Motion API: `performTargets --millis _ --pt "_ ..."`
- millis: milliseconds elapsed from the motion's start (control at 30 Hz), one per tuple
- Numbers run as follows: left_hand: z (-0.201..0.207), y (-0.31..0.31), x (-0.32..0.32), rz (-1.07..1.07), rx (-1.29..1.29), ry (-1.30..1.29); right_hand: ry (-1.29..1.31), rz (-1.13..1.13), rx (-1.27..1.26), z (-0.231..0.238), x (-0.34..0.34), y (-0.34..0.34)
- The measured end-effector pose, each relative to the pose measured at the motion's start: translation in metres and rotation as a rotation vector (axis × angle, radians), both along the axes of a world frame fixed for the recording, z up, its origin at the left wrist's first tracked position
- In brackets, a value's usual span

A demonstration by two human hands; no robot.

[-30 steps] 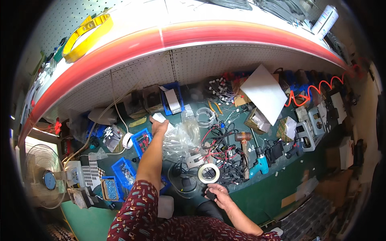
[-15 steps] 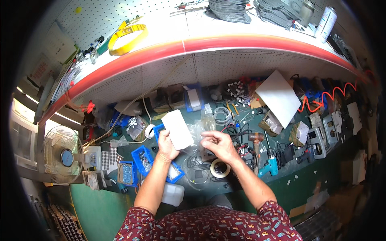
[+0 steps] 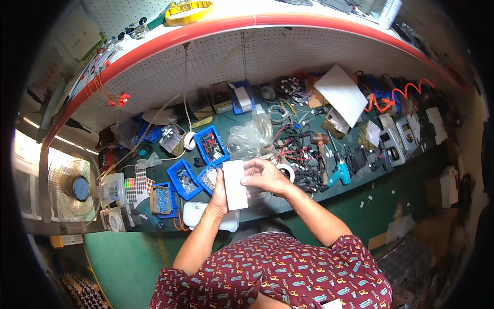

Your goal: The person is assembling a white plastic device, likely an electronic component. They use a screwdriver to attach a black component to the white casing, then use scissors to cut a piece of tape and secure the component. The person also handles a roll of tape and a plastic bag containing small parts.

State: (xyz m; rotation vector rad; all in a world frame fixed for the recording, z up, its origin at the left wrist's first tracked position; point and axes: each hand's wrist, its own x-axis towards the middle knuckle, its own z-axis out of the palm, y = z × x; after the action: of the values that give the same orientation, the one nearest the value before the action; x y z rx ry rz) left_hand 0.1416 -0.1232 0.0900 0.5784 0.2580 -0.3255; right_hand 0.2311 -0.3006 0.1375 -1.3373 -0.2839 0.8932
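Note:
My left hand point(image 3: 219, 200) grips a flat white rectangular box point(image 3: 236, 191) along its left edge, just in front of my body. The box stands nearly upright in the view, its broad face turned up toward me. My right hand point(image 3: 268, 177) closes on the box's right upper edge, thumb on the face and fingers curled beside it. Beyond the hands lie crumpled clear plastic bags point(image 3: 244, 141). A white plastic container point(image 3: 200, 213) sits at the bench's near edge, partly behind my left forearm. Right of my right hand, a roll of tape point(image 3: 286, 171) is partly hidden.
Blue bins point(image 3: 185, 177) of small parts stand to the left, a fan point(image 3: 77, 188) farther left. Tangled cables point(image 3: 301, 159), a mallet point(image 3: 319, 139) and a teal power drill point(image 3: 339, 174) lie to the right. A red-edged shelf point(image 3: 247, 21) overhangs the bench.
The white box has come nearer to my body and turned more upright. My right hand, apart from it before, has moved left onto its edge. The whole view has shifted.

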Motion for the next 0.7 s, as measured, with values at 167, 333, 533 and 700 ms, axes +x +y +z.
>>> performTargets --millis 167,333,533,700 --pt "-0.020 0.011 -0.036 -0.252 -0.139 -0.071 0.212 0.028 0.108 -0.033 -0.038 -0.003" --pt "-0.028 0.011 -0.075 -0.009 0.620 -0.089 0.224 -0.140 0.021 -0.060 -0.080 -0.002" --pt "-0.033 0.017 -0.092 -0.076 0.794 -0.162 0.160 -0.151 0.023 -0.071 -0.109 -0.008" --pt "-0.010 0.009 -0.091 -0.169 1.019 -0.201 0.032 -0.346 -0.263 -0.085 -0.129 0.004"
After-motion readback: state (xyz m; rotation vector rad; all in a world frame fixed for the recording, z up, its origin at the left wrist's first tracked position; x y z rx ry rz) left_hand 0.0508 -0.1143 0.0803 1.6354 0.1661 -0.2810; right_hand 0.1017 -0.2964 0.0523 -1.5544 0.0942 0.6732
